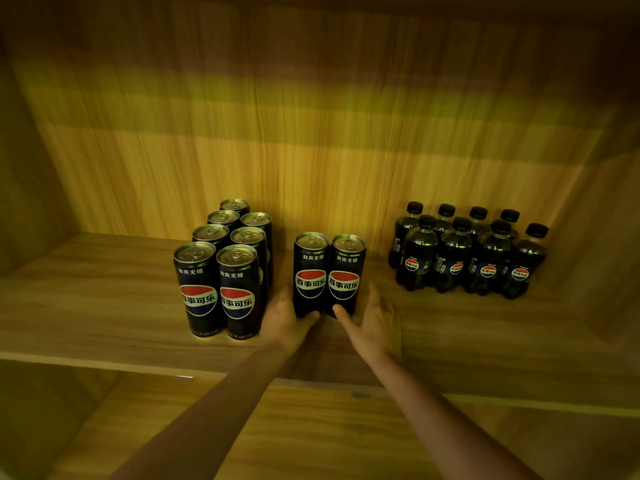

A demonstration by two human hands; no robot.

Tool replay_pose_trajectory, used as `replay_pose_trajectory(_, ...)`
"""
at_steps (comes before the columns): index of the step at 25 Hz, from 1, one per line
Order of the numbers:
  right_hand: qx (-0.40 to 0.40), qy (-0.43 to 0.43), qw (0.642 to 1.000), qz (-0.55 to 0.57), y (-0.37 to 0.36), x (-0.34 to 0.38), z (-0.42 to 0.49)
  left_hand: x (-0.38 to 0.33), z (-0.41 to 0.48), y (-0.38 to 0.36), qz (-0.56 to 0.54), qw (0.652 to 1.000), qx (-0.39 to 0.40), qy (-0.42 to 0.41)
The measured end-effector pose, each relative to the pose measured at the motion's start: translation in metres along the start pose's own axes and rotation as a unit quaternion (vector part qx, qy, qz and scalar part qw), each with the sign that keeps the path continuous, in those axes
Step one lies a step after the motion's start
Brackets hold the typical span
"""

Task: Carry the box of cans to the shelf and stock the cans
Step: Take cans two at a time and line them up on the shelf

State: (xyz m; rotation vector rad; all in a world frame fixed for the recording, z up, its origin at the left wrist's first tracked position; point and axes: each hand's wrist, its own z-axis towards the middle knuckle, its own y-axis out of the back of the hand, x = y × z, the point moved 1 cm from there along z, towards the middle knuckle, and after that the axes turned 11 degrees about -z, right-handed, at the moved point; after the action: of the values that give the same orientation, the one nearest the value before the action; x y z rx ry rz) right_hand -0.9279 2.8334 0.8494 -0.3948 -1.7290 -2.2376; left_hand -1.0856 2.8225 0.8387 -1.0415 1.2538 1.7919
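Observation:
Two tall black cola cans stand side by side on the wooden shelf (104, 306), the left can (310, 271) and the right can (346, 273). My left hand (287, 318) wraps the base of the left can, thumb across its front. My right hand (372, 318) cups the base of the right can, thumb on its front. To the left, a block of several identical cans (221, 268) stands in two rows running back. The box is not in view.
A cluster of several small dark cola bottles (467, 251) stands at the right of the shelf. The shelf has a wooden back wall (311, 133) and side walls. A lower shelf board (311, 438) lies beneath my forearms.

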Motion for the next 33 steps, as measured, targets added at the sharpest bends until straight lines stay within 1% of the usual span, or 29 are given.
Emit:
replay_pose_trajectory(2, -0.042, 0.024, 0.998, 0.026, 0.021, 0.003, -0.011, -0.019, -0.023, 0.006, 0.019, 0.997, -0.022, -0.077)
replay_pose_trajectory(4, -0.09, 0.068, 0.993, 0.036, 0.046, 0.011, -0.02, -0.041, -0.046, 0.017, 0.066, 0.986, -0.055, -0.146)
replay_pose_trajectory(7, -0.155, 0.135, 0.978, 0.019, 0.084, 0.03, -0.03, -0.078, -0.071, 0.047, 0.098, 0.968, -0.108, -0.203)
replay_pose_trajectory(9, -0.148, 0.194, 0.97, -0.011, 0.108, 0.048, -0.036, -0.096, -0.081, 0.074, 0.147, 0.955, -0.118, -0.228)
replay_pose_trajectory(10, -0.118, 0.225, 0.967, -0.03, 0.116, 0.058, -0.04, -0.101, -0.084, 0.088, 0.186, 0.949, -0.112, -0.229)
replay_pose_trajectory(12, -0.03, 0.27, 0.959, -0.08, 0.126, 0.079, -0.05, -0.107, -0.09, 0.118, 0.267, 0.941, -0.082, -0.191)
replay_pose_trajectory(14, 0.042, 0.28, 0.949, -0.136, 0.129, 0.101, -0.064, -0.108, -0.096, 0.151, 0.327, 0.934, -0.048, -0.137)
replay_pose_trajectory(16, 0.085, 0.279, 0.943, -0.16, 0.128, 0.122, -0.078, -0.107, -0.103, 0.182, 0.369, 0.926, -0.003, -0.079)
replay_pose_trajectory(17, 0.095, 0.281, 0.941, -0.165, 0.127, 0.133, -0.086, -0.105, -0.107, 0.196, 0.388, 0.92, 0.019, -0.057)
replay_pose_trajectory(19, 0.087, 0.29, 0.935, -0.186, 0.126, 0.157, -0.105, -0.099, -0.117, 0.224, 0.417, 0.907, 0.047, -0.033)
replay_pose_trajectory(22, 0.067, 0.296, 0.931, -0.201, 0.119, 0.193, -0.132, -0.085, -0.131, 0.262, 0.432, 0.899, 0.061, -0.034)
replay_pose_trajectory(25, 0.065, 0.276, 0.935, -0.215, 0.102, 0.227, -0.167, -0.065, -0.15, 0.297, 0.42, 0.904, 0.076, -0.043)
replay_pose_trajectory(30, 0.111, 0.222, 0.946, -0.21, 0.051, 0.266, -0.244, -0.008, -0.192, 0.344, 0.413, 0.899, 0.121, -0.077)
replay_pose_trajectory(33, 0.144, 0.19, 0.944, -0.227, 0.011, 0.272, -0.282, 0.036, -0.22, 0.36, 0.393, 0.903, 0.167, -0.054)
